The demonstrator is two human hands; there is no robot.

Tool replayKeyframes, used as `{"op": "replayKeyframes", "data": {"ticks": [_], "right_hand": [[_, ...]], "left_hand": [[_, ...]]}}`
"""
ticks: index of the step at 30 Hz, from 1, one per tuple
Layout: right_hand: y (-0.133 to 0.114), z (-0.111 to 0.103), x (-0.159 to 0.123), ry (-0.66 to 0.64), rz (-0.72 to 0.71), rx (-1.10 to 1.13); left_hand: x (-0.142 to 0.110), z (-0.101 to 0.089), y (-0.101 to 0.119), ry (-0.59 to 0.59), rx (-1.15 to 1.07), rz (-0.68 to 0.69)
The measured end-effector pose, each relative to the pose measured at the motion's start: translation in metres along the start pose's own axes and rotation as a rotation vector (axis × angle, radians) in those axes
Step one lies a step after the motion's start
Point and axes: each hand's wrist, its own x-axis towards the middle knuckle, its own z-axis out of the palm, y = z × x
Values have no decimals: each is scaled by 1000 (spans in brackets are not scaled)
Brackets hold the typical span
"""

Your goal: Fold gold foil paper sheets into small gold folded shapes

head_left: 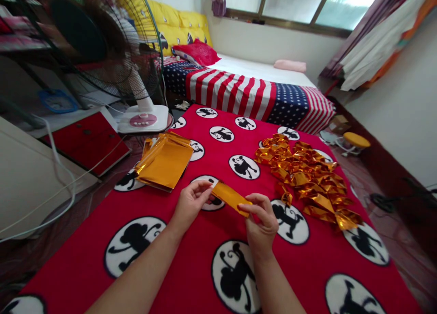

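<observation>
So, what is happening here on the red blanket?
A person holds a folded strip of gold foil between both hands, the left hand at one end and the right hand at the other, above a red blanket. A stack of flat gold sheets lies to the left, and a pile of folded gold pieces to the right.

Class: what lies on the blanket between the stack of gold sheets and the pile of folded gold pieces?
In the head view, only bare blanket separates the stack from the pile.

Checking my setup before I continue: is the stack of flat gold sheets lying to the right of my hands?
No, the stack of gold sheets lies left of both hands; the folded gold pieces are piled on the right.
</observation>
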Motion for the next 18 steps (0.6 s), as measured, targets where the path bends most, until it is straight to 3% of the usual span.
{"op": "replayKeyframes", "data": {"ticks": [3,7,13,18], "right_hand": [[-2,1,-1,12,-37,-38],[-3,2,-3,-7,-82,-72],[-5,8,-6,-172,-183,-107],[-6,12,-7,-220,-232,-123]], "left_hand": [[-5,3,5,-88,7,-80],[-12,9,11,-207,-4,-91],[-12,13,10,-136,50,-49],[-11,11,12,-86,51,-18]]}}
